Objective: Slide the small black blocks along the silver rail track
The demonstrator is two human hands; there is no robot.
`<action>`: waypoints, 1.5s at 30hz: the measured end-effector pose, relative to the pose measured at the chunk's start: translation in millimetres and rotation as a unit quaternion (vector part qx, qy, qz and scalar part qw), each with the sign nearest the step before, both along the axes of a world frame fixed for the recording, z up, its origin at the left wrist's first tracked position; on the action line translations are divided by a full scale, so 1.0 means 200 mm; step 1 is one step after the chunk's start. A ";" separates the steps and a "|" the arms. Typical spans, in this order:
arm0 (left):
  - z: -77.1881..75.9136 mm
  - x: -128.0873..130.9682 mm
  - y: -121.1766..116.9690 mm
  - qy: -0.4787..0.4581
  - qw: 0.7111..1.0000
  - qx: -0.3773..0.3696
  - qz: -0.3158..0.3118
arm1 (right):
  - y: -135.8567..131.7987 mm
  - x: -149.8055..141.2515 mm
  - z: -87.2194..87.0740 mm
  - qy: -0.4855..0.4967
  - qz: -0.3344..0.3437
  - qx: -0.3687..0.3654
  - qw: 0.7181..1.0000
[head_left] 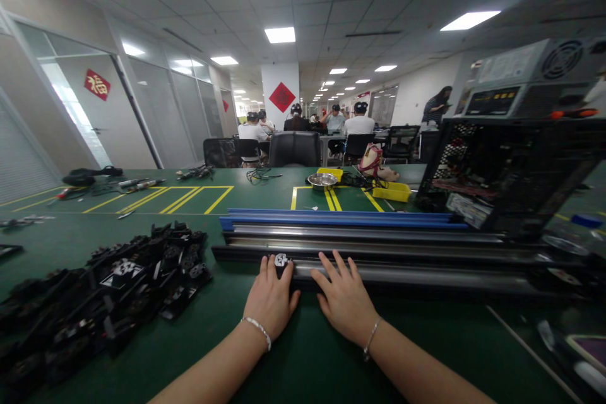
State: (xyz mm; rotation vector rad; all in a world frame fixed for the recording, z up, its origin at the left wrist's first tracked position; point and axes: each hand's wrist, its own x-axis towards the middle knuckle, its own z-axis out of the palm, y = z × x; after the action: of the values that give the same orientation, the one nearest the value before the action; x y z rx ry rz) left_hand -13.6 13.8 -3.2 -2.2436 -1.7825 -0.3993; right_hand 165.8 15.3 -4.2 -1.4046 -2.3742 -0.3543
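Observation:
Long dark metal rails (416,279) lie side by side across the table in front of me. My left hand (271,300) is at the near rail, its fingers closed around a small black-and-white part (281,259) seated on the rail. Just to the right, my right hand (348,303) has its fingers spread, with the tips resting on the near rail and nothing in its grasp. Behind the dark rails runs a blue rail (341,218). To the left of my hands spreads a pile of small black parts (142,278), a few with white faces.
An open black computer case (511,170) stands at the right, with a grey power supply (525,66) above it. A metal bowl (322,181) and a yellow tray (392,192) sit beyond the rails. Loose cables (262,174) lie farther back. Several people sit at distant desks.

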 end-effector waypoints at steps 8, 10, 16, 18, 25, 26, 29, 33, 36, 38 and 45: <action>0.00 -0.02 0.00 -0.003 1.000 -0.006 0.015 | 0.00 0.00 0.01 -0.003 0.003 0.004 1.000; 0.00 -0.02 0.00 0.002 1.000 -0.004 0.019 | 0.00 0.00 0.01 -0.002 0.006 0.003 1.000; -0.01 -0.04 -0.01 0.014 1.000 -0.005 0.022 | 0.00 0.00 0.00 -0.002 0.002 0.003 1.000; -0.01 -0.04 -0.01 0.018 1.000 -0.007 0.023 | 0.00 0.00 0.00 -0.003 0.001 0.004 1.000; 0.00 -0.05 0.00 0.021 0.999 -0.024 0.038 | 0.00 0.00 0.00 -0.003 0.005 0.000 1.000; 0.01 -0.05 0.00 0.021 0.999 -0.026 0.038 | 0.00 0.00 0.00 -0.003 0.005 -0.001 1.000; 0.01 -0.06 0.00 0.018 0.999 -0.031 0.039 | 0.00 0.01 0.00 -0.004 0.007 -0.004 1.000; 0.01 -0.07 0.01 -0.003 0.998 -0.037 0.041 | 0.00 0.01 0.00 -0.001 0.007 -0.007 1.000; 0.02 -0.08 0.01 -0.020 0.997 -0.055 0.043 | 0.00 0.01 0.00 -0.001 0.008 -0.006 1.000; 0.02 -0.08 0.01 -0.024 0.997 -0.067 0.044 | 0.00 0.01 0.00 -0.001 0.009 -0.004 1.000; 0.01 -0.10 0.02 -0.033 0.997 -0.058 0.036 | 0.00 0.01 0.00 0.003 0.013 -0.014 1.000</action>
State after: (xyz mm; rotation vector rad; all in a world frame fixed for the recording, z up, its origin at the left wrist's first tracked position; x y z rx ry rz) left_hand -33.8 18.6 -1.0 -2.2598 -1.9609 -0.3690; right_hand 167.5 15.3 -3.2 -1.3847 -2.3991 -0.3124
